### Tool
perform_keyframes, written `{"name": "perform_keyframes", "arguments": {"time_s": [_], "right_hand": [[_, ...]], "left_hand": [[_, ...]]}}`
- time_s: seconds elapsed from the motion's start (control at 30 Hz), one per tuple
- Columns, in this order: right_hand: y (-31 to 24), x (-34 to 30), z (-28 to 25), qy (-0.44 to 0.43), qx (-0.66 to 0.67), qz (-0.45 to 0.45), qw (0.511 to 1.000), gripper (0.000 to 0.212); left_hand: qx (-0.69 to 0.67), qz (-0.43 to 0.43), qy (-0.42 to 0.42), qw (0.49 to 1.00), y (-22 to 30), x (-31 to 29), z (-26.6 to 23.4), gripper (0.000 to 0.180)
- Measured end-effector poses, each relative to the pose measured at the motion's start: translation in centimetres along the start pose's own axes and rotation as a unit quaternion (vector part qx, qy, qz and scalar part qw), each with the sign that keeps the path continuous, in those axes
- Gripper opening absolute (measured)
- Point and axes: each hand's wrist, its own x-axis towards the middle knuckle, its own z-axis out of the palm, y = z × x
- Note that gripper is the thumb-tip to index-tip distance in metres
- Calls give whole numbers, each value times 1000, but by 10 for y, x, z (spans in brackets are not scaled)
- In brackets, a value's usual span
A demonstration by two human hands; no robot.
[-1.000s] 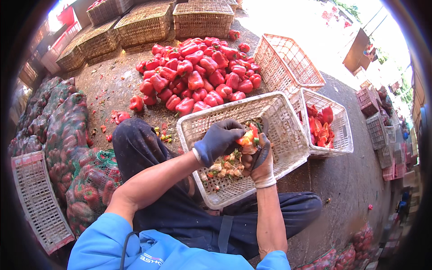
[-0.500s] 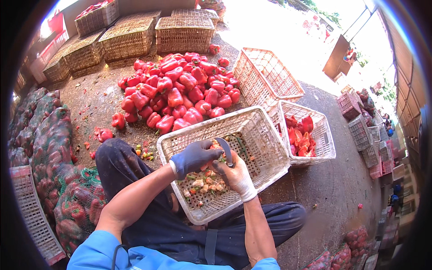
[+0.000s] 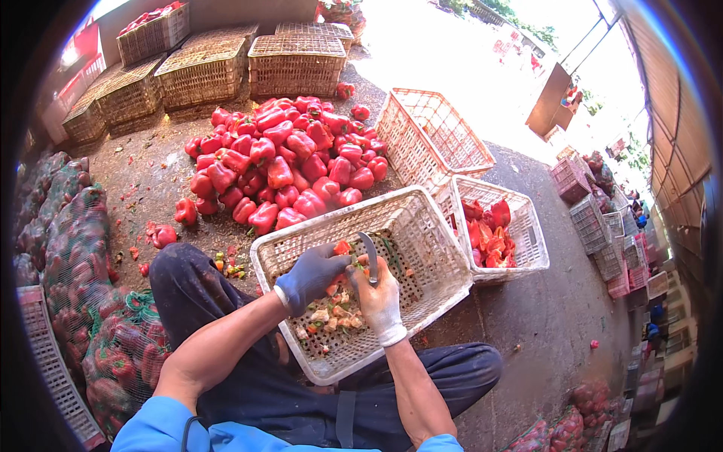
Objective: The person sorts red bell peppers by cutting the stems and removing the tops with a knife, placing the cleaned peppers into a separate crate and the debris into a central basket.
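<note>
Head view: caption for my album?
Right hand holding a curved blade, left hand close by, over a scrap-strewn crate near heaped red peppers.

floor (image 3: pixel 557 324) grey, debris-strewn | rear wall (image 3: pixel 263 10) plain | right panelling (image 3: pixel 681 128) brown, ribbed | daylight (image 3: pixel 444 68) glaring

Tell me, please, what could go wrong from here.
The curved grey metal blade in the white-gloved right hand stands close to the blue-grey-gloved left hand, so a slip might cut that hand. Glossy red bell peppers, heaped loose on the grey-brown, debris-strewn ground, could roll or bruise if knocked.
</note>
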Motion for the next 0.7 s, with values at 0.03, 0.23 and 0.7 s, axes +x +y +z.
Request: {"name": "perform_keyframes", "arguments": {"time_s": [0.03,0.23,0.7], "right_hand": [[1,0,3,8,71,10,997,20],[10,-4,2,5,356,169,919,21],[-12,-8,-15,-43,376,153,913,32]], "left_hand": [[-12,9,1,1000,-1,-2,1,23],[13,44,38,998,-14,3,1,30],[-189,-77,-28,978,-5,-9,-14,31]]}}
